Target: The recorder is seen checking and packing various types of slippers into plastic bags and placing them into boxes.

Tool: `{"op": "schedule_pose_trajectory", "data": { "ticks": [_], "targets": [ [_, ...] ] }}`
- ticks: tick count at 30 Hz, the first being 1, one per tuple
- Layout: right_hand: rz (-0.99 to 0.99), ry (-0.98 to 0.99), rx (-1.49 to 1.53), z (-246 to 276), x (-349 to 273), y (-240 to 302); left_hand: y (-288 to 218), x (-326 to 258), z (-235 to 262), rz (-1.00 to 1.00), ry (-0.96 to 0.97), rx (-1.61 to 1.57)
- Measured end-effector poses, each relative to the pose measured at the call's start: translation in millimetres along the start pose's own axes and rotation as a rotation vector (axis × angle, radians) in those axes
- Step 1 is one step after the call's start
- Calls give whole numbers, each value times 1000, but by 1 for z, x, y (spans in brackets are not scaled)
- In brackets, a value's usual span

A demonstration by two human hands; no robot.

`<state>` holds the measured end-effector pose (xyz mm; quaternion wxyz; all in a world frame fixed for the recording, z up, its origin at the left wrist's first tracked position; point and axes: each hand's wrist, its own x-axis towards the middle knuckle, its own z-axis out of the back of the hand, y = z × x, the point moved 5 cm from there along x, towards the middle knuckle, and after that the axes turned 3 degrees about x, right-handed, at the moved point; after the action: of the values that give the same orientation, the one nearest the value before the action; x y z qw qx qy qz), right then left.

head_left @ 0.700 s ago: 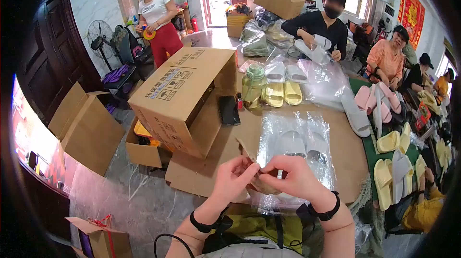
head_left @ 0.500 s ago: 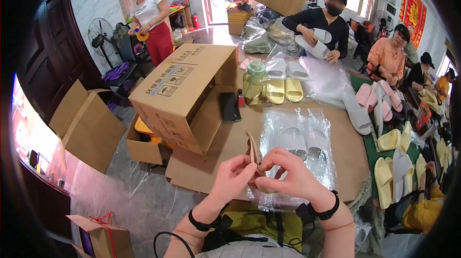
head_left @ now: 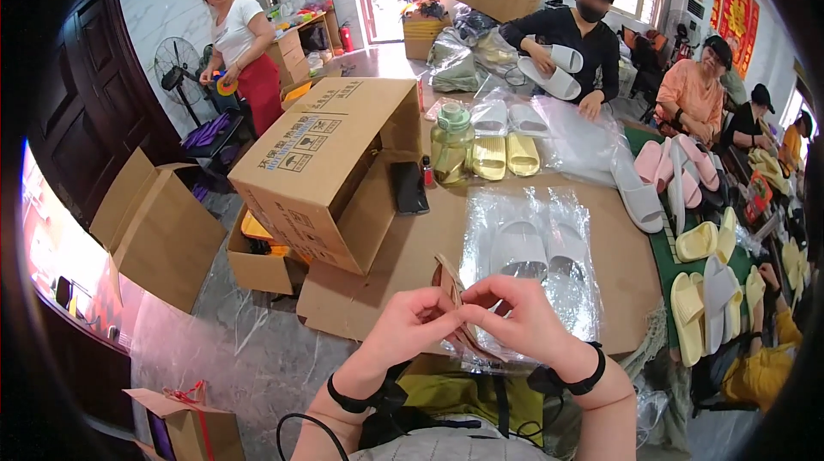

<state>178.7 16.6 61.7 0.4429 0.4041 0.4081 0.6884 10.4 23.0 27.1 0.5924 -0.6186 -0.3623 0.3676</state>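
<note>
My left hand [head_left: 410, 326] and my right hand [head_left: 513, 317] meet low in the middle and pinch a small brown cardboard tag [head_left: 452, 288] between their fingertips. The tag stands tilted above the near edge of a clear plastic bag [head_left: 573, 289] that holds a pair of white slippers [head_left: 518, 248]. The bag lies on a flat sheet of brown cardboard [head_left: 403, 255] spread over the table. Both wrists wear black bands.
A large open cardboard box [head_left: 322, 160] lies on its side at left with a black phone [head_left: 408, 187] on its flap. A green bottle [head_left: 451, 144], yellow slippers [head_left: 505, 155], and several pink, white and yellow slippers lie right. Other people work at the far side.
My hands have shifted slightly right and nearer to me with the tag, which now stands more upright between the fingertips. The person in black has lifted white slippers.
</note>
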Motion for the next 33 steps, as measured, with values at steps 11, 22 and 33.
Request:
{"op": "schedule_pose_trajectory", "data": {
  "ticks": [11, 22, 33],
  "targets": [
    [-204, 124, 343, 3, -8, -18, -4, -1, -18, -50, 96, 30],
    [-44, 16, 17, 9, -15, -3, 18, 9, -27, -108, -31, 24],
    [205, -436, -603, 44, -20, -6, 15, -5, 12, -402, -441, 244]
  ]
}}
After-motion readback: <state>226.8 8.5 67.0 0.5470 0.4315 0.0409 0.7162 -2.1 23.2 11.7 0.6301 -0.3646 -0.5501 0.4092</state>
